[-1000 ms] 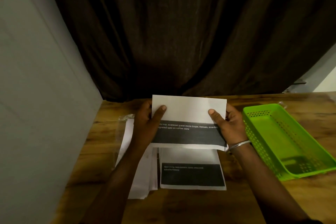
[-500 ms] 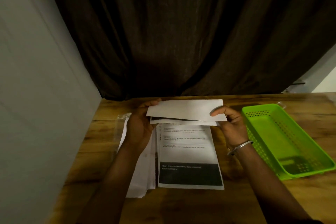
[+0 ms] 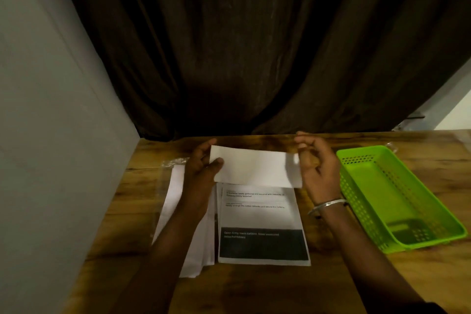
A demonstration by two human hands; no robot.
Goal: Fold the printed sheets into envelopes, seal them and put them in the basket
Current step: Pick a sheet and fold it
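A grey wall is seen along the left side, and a dark curtain is hung behind the wooden tabletop. At the left of the tabletop, a crumpled clear wrapper is seen at the far end of a pile of white paper, which is partly covered by the left forearm.

The left end of a folded sheet is gripped by the left hand: the thumb is pressed on the near face and the fingers are clamped behind it. The folded sheet is held level, blank side towards the camera, just above the far edge of a stack of printed sheets. That stack is laid flat on the tabletop beside the white pile, with lines of text on top and a black band near its near edge.

The right end of the folded sheet is met by the right hand, whose fingers are curled. This end is blurred, so it cannot be told whether the paper is pinched. A metal bangle is worn on the right wrist. Further right, a green perforated basket is set on the tabletop, apart from the papers.
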